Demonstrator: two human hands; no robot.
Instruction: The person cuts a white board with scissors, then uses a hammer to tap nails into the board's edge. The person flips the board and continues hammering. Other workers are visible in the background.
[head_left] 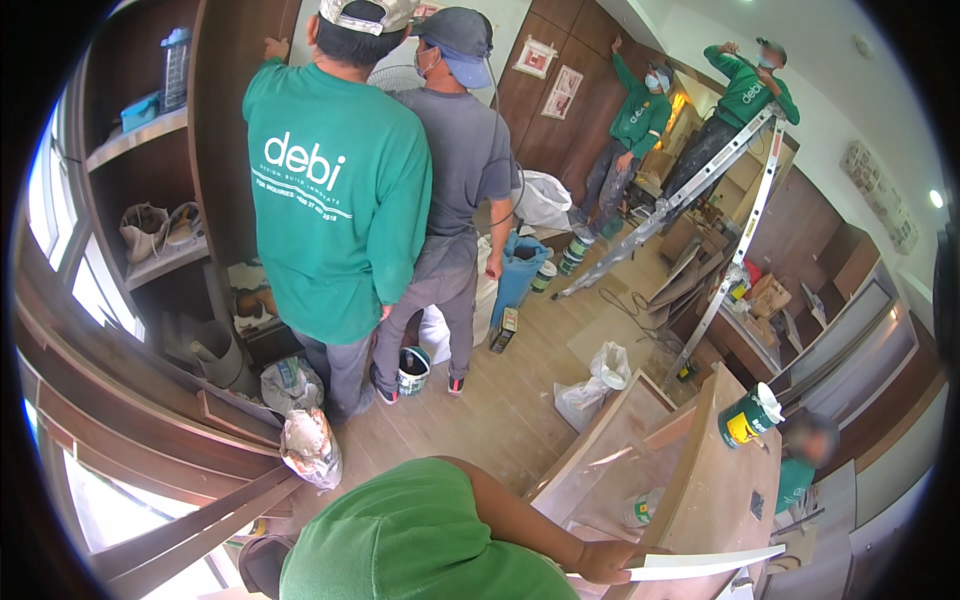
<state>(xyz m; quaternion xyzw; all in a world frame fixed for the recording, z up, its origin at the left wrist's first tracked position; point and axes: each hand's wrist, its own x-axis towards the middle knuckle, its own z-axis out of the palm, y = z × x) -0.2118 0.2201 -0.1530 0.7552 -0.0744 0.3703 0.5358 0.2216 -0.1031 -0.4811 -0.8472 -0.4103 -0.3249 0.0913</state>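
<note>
My left arm, in a green sleeve, comes in from the lower edge and bends at the elbow toward the right. My left hand is closed around the near end of a thin white strip, which reaches out to the right. Just beyond it stands an open wooden cabinet frame with a pale wood face. A green paint can with a yellow patch and white drips rests on top of that frame. Inside the frame is a small white tub. My right hand does not show.
Two people stand at a dark shelf unit on the left. At the back, one person stands beside a stepladder and another is up on it. Another person is low at the right. Bags and buckets sit on the floor.
</note>
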